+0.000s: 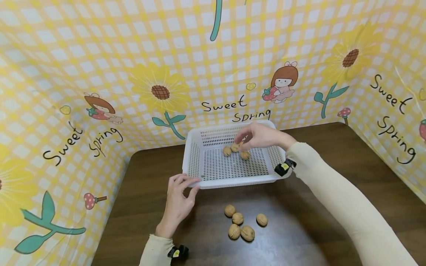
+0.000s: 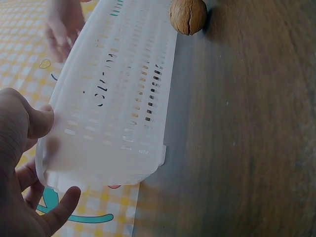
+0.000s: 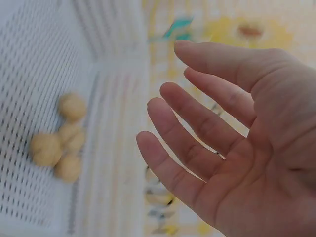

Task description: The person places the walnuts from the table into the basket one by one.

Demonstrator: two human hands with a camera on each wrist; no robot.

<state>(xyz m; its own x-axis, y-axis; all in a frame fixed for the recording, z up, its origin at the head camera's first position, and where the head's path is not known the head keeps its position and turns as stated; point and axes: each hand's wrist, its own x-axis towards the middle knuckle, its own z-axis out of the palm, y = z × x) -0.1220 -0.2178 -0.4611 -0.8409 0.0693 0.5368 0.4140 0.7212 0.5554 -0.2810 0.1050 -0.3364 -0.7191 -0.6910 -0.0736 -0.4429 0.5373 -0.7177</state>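
A white slotted plastic basket point(image 1: 239, 182) stands on the table with several walnuts point(image 1: 227, 151) clustered on its floor. At the basket's near left corner, my left hand point(image 1: 179, 201) grips the rim; the left wrist view has its thumb and fingers on either side of that corner. My right hand point(image 1: 263, 136) is over the far part of the basket, above the walnuts. In the right wrist view this hand point(image 3: 237, 143) is empty, its fingers spread and slightly bent. More walnuts point(image 1: 247, 233) lie loose on the table in front of the basket.
The brown wooden table point(image 1: 332, 177) is bordered at the back and sides by a yellow checked cloth point(image 1: 206, 66) printed with flowers. The basket's far side is close to the back cloth. A black wrist camera point(image 1: 178, 252) sits on each sleeve.
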